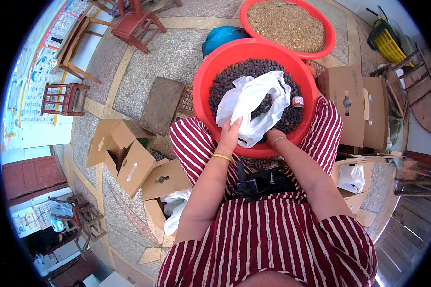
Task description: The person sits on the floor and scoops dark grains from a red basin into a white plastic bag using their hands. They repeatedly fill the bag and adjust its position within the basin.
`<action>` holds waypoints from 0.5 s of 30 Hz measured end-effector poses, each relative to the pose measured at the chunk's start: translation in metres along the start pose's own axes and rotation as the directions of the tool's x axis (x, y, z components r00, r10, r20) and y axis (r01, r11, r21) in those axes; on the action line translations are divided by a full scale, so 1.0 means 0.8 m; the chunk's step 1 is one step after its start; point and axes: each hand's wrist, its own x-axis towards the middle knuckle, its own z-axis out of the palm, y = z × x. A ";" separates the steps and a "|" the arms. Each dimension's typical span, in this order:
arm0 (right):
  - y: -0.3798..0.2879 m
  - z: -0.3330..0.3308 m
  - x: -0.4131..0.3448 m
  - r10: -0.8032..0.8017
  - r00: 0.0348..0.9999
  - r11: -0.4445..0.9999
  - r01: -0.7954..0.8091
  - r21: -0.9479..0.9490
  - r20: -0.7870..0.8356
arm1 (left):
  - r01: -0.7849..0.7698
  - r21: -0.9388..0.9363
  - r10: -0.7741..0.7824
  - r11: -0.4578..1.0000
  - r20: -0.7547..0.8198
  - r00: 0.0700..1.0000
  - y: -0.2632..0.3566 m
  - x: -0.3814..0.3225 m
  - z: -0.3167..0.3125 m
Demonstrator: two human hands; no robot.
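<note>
A large red plastic basin (255, 46) stands between my knees, holding many small dark round seeds or nuts (233, 71). My left hand (230, 136) grips the near left edge of a white plastic bag (253, 95), whose mouth gapes over the seeds. Dark seeds show through the bag's opening. My right hand (274, 137) is down in the basin at its near side, beside the lower edge of the bag. Its fingers are hidden, so what they hold cannot be seen. A small can (298, 101) with a red and white label lies on the seeds at the right.
A second red basin (329, 43) of brown grainy material stands beyond, near a blue bag (222, 37). Open cardboard boxes (136, 168) sit at my left, more boxes (348, 104) at my right. A low wooden board (162, 104) and a red chair (138, 27) are ahead left.
</note>
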 end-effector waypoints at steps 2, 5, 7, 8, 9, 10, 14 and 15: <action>0.000 0.000 0.001 -0.004 1.000 1.000 0.004 0.022 0.000 | -0.006 0.017 0.006 1.000 -0.008 1.000 -0.003 0.000 -0.003; 0.003 0.001 -0.001 0.003 0.998 0.996 0.002 0.093 -0.061 | 0.002 0.049 -0.001 0.999 -0.024 1.000 -0.005 0.002 -0.004; 0.008 0.002 -0.003 -0.022 0.992 0.990 0.039 0.138 -0.124 | 0.003 0.052 -0.001 0.999 -0.036 0.999 -0.005 0.001 -0.005; 0.012 0.002 -0.003 -0.050 0.986 0.985 0.074 0.154 -0.158 | -0.001 0.044 0.003 0.999 -0.039 0.999 -0.005 0.001 -0.005; 0.016 0.000 -0.004 -0.077 0.978 0.980 0.110 0.166 -0.194 | -0.007 0.035 0.009 0.999 -0.041 0.999 -0.005 0.001 -0.004; 0.019 -0.001 -0.006 -0.092 0.974 0.975 0.130 0.178 -0.208 | -0.012 0.041 0.014 0.999 -0.040 0.999 -0.007 0.002 -0.006; 0.032 -0.005 -0.013 -0.129 0.946 0.953 0.201 0.226 -0.297 | -0.051 0.103 0.055 0.993 -0.027 0.998 -0.013 0.004 -0.011; 0.031 -0.009 -0.017 -0.138 0.936 0.947 0.221 0.234 -0.323 | -0.067 0.126 0.071 0.990 -0.028 0.997 -0.012 0.004 -0.012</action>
